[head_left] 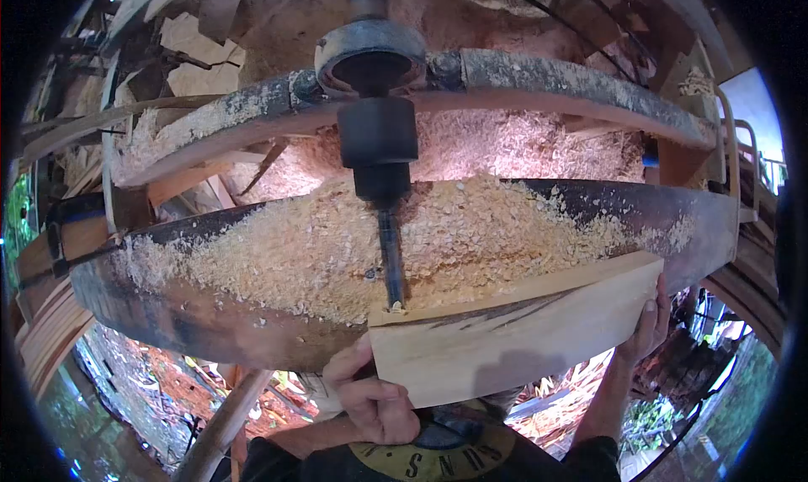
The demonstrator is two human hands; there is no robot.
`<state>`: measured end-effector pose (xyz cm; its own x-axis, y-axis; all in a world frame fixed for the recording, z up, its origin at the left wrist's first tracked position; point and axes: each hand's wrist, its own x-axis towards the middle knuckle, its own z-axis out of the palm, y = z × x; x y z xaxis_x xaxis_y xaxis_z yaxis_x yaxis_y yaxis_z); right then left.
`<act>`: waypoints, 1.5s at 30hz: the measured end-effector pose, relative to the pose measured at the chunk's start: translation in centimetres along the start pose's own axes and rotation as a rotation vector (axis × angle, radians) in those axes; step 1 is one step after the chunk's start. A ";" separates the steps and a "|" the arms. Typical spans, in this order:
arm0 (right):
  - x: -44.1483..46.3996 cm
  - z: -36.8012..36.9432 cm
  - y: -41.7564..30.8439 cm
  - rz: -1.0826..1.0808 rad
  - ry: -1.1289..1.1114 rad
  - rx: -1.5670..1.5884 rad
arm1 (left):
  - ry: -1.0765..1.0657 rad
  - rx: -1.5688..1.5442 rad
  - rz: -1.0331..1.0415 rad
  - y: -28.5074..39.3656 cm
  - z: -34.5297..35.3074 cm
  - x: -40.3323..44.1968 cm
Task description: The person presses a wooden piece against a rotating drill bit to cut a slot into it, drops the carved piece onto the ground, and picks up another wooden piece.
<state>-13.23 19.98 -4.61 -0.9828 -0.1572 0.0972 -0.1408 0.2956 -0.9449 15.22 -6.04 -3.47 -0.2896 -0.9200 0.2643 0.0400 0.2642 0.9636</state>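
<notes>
A pale wooden board stands on its long edge at the front of the workbench, a dark streak running along its face. My left hand grips its left end, fingers curled at the lower corner. At the opposite end, my right hand is wrapped round the edge, its fingers partly hidden. A drill bit, hanging from a dark chuck, meets the board's top edge near the left end. A few chips lie at the bit's tip. Whether the bit is turning, I cannot tell.
Wood shavings are heaped on the curved-looking bench top behind the board. A shavings-dusted beam crosses behind the chuck. A wooden pole leans at lower left, and scraps litter the ground below.
</notes>
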 end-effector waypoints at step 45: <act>-0.8 -0.1 0.7 -0.077 0.018 -0.201 | 0.129 -0.085 -0.130 1.5 2.0 1.0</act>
<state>-12.50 20.42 -5.28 -0.9699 -0.1702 0.1739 -0.2348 0.4657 -0.8532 13.13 -5.98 -1.82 -0.1732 -0.9755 0.1353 0.0920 0.1207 0.9884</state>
